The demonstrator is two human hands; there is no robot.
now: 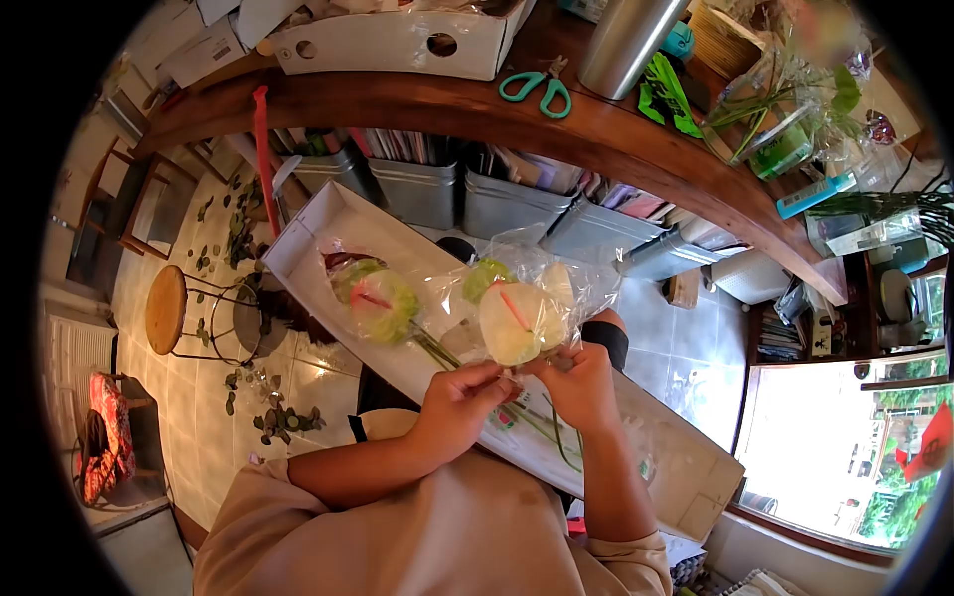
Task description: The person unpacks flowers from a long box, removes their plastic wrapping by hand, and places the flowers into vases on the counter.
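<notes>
In the head view, taking the white flower (505, 340) as the dial's centre, the left hand (459, 402) sits at seven o'clock and the right hand (578, 385) between four and five. Both have thumb and fingers pinched on the lower edge of the clear wrapper (593, 286), probably so the soft bloom goes unpressed; whether they catch a stem too, I cannot tell. The flower is above the long box (696, 492), which slants from ten o'clock to between four and five, seemingly across the lap for support. A greenish flower (399, 310) lies at nine o'clock in the box, and scissors (537, 89) lie at twelve on the table (338, 99), perhaps kept within reach.
</notes>
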